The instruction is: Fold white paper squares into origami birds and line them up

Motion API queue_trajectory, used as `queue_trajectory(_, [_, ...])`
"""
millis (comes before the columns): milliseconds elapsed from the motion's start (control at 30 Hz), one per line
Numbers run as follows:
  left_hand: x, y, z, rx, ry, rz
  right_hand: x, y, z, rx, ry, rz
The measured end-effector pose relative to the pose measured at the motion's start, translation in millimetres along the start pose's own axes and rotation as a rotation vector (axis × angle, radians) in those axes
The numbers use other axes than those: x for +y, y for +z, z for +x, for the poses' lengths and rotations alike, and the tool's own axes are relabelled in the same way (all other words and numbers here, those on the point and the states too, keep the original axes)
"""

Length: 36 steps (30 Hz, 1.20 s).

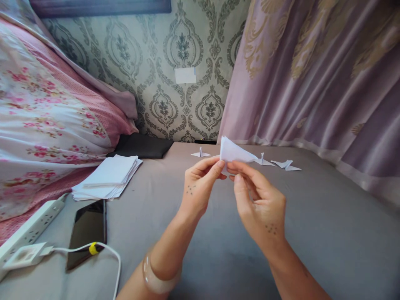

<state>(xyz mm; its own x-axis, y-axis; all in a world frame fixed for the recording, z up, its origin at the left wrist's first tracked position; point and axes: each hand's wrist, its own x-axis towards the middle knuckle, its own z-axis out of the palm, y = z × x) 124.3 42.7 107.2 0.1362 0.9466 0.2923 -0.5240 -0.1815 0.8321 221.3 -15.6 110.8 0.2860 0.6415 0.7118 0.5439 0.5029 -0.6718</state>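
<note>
A white folded paper (236,151) with a pointed, triangular outline is held up over the grey surface. My left hand (203,179) pinches its lower left corner between thumb and fingers. At its lower edge, my right hand (256,193) has curled fingers touching the paper, the thumb close beneath them. Behind the held paper lie small folded paper cranes: one crane (200,153) to the left, another crane (264,160) just right of the paper's tip, and a third crane (286,165) farther right.
On the left lie a stack of white paper (108,177), a dark flat folder-like item (143,146) and a black phone (87,233). A white power strip (34,225) with a charger (26,255) and cable sits at the left edge. Curtains (312,83) hang at the right.
</note>
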Motion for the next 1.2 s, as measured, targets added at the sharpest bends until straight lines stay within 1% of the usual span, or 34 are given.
queue_trajectory(67, [-2,-4.4,5,0.039,-0.064,-0.055,0,-5,-1,-0.03,0.082,0.079])
queue_trajectory(100, [-2,-6.2,7,0.058,-0.089,-0.074,0,-7,0,-0.015,0.101,0.091])
queue_trajectory(200, [-2,-10.0,10,0.083,-0.14,-0.118,0,-11,2,0.091,0.103,0.046])
queue_trajectory(267, [-1,-11.3,11,0.068,-0.152,-0.152,0,-11,6,0.13,0.037,-0.021])
queue_trajectory(400, [-1,-11.1,11,0.027,-0.159,-0.209,2,-8,11,0.107,-0.192,-0.169])
queue_trajectory(467, [-2,-10.0,11,0.005,-0.152,-0.226,3,-6,10,0.105,-0.278,-0.228])
queue_trajectory(567, [-4,-7.5,9,-0.052,-0.124,-0.232,6,-3,8,0.11,-0.331,-0.293])
queue_trajectory(667, [-6,-4.3,6,-0.102,-0.095,-0.222,8,-1,5,0.113,-0.339,-0.336])
queue_trajectory(733, [-6,-2.4,5,-0.112,-0.086,-0.222,8,-1,5,0.119,-0.34,-0.346])
queue_trajectory(900, [-6,-0.9,5,-0.103,-0.068,-0.211,7,-2,5,0.095,-0.309,-0.291])
queue_trajectory(967, [-6,-1.7,5,-0.087,-0.059,-0.204,6,-3,5,0.101,-0.269,-0.265])
queue_trajectory(1067, [-6,-3.4,6,-0.074,-0.055,-0.183,7,-5,7,0.127,-0.135,-0.207])
queue_trajectory(1200, [-5,-4.2,6,-0.076,-0.055,-0.131,8,-10,12,0.04,0.085,-0.024])
